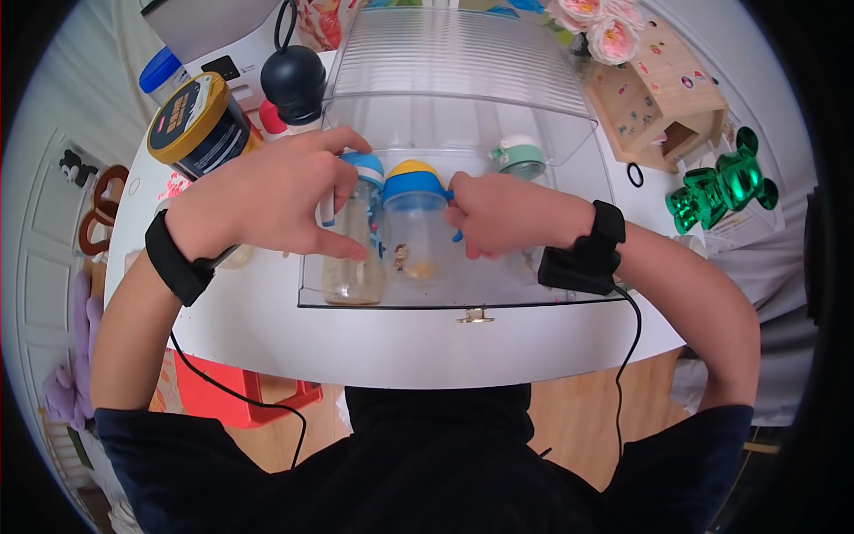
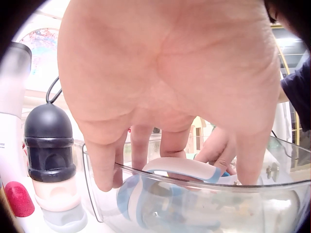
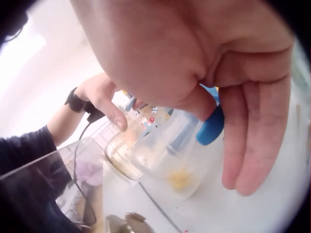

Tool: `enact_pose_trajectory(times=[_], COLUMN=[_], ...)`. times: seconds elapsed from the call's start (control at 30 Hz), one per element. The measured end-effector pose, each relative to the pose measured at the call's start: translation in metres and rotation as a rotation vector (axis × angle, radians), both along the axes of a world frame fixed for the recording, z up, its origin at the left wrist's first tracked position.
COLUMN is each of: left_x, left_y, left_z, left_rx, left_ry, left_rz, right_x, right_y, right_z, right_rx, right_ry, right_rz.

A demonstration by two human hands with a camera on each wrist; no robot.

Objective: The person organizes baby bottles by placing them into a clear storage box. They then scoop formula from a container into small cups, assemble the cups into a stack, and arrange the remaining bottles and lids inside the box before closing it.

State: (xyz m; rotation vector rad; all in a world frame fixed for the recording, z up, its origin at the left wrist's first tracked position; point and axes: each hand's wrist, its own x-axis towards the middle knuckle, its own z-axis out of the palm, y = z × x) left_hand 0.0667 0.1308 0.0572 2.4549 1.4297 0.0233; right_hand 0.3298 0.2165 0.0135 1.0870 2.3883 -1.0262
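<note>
My left hand (image 1: 276, 191) spreads its fingers over a clear bottle (image 1: 351, 276) with a blue cap, its thumb near the bottle's side. In the left wrist view a white-and-blue handle (image 2: 187, 167) shows beneath those fingers. To the right, a sippy cup (image 1: 416, 227) with a yellow-and-blue lid lies beside the bottle. My right hand (image 1: 516, 214) pinches its blue handle (image 3: 211, 127) between thumb and index finger, the other fingers extended. Both vessels lie in a clear plastic box (image 1: 569, 298). A bottle with a green-and-white lid (image 1: 519, 158) is further back in it.
The box's ribbed clear lid (image 1: 454, 53) stands raised behind. A brass clasp (image 1: 476, 315) is at the front. Left are a yellow-lidded tub (image 1: 200, 125) and a black stacked container (image 1: 294, 84); right are a wooden house (image 1: 658, 98) and a green bear figure (image 1: 725, 182).
</note>
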Motion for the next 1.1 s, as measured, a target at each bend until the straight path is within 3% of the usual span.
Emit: enact_pose_trajectory(times=[0.03, 0.13, 0.3, 0.4, 0.63, 0.73, 0.83, 0.93, 1.1], left_x=[0.001, 0.004, 0.019, 0.032, 0.092, 0.090, 0.090, 0.089, 0.090], left_y=[0.001, 0.000, -0.001, 0.003, -0.023, -0.025, -0.028, -0.028, -0.028], left_z=[0.002, 0.005, 0.006, -0.006, -0.013, -0.026, -0.019, -0.017, -0.018], left_rx=[-0.017, -0.005, 0.204, 0.439, 0.221, 0.152, 0.094, 0.100, 0.095], left_ry=[0.012, 0.041, 0.135, 0.066, -0.108, -0.054, -0.012, 0.019, 0.038], left_rz=[0.008, 0.004, -0.025, -0.119, -0.300, -0.251, -0.222, -0.235, -0.233], right_x=[0.000, 0.004, 0.011, 0.014, 0.026, 0.043, 0.065, 0.070, 0.077], right_y=[0.000, 0.000, -0.002, -0.003, 0.002, -0.002, -0.013, -0.017, -0.005], right_z=[-0.003, -0.005, -0.008, -0.006, -0.015, 0.000, 0.011, 0.026, 0.009], right_rx=[0.150, 0.323, 0.406, 0.406, 0.362, 0.516, 0.966, 0.969, 1.004], right_ry=[0.002, 0.027, 0.092, 0.112, 0.185, 0.180, 0.232, -0.097, -0.234], right_rz=[0.111, 0.200, 0.216, 0.202, 0.216, 0.350, 0.313, 0.093, 0.141])
